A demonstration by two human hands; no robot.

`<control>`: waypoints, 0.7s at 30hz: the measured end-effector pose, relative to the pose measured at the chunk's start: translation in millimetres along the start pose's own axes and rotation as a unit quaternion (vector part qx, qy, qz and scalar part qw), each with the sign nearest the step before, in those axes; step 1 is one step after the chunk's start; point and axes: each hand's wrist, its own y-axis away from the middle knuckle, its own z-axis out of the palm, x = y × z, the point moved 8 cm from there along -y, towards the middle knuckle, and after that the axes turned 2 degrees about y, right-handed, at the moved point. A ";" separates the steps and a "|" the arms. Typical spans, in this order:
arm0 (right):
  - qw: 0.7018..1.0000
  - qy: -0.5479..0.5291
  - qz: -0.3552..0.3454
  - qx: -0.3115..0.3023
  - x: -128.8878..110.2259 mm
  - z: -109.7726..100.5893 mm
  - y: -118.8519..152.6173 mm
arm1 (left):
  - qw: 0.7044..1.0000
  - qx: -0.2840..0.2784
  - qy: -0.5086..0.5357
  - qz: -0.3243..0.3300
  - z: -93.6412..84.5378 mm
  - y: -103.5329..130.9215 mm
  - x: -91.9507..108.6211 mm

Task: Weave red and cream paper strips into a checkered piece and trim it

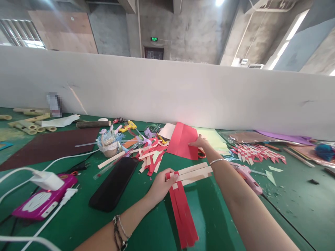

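My left hand [162,184] pinches the corner of a woven paper piece [183,212], where red strips run toward me and cream strips point right. Beyond it, my right hand [200,142] reaches to the right edge of a red paper sheet [183,141], thumb and fingers at that edge. The sheet has a crease and lies over a pale pink paper [167,131]. Orange scissor handles [201,153] show partly under the sheet's right side. Loose red and cream strips [151,157] are heaped left of the sheet.
A black pouch [113,184] and magenta power strip [44,198] with white cables lie left. A pink glue gun [247,177] and woven pieces [258,153] are at right. A wrapped pot [109,144], yellow glue gun [128,126] and bamboo pieces [30,125] stand or lie farther back.
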 end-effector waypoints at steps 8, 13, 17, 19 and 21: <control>0.995 -0.041 -0.076 0.051 -33.8 -9.7 -4.6 | 0.960 0.002 0.251 -0.127 -4.3 -4.1 -14.4; 0.992 -0.036 -0.118 0.040 -44.2 -25.6 -6.6 | 0.950 -0.001 0.282 -0.136 -5.9 -6.6 -19.5; 0.994 0.015 -0.105 -0.007 -26.1 -33.7 -10.3 | 0.947 -0.003 0.290 -0.138 -6.2 -7.7 -23.3; 0.992 0.048 -0.098 -0.055 -15.9 -27.7 -7.8 | 0.946 -0.002 0.292 -0.140 -6.1 -7.8 -24.1; 0.988 0.077 -0.102 -0.090 -10.1 -18.4 -1.6 | 0.946 -0.006 0.290 -0.141 -5.2 -7.7 -23.4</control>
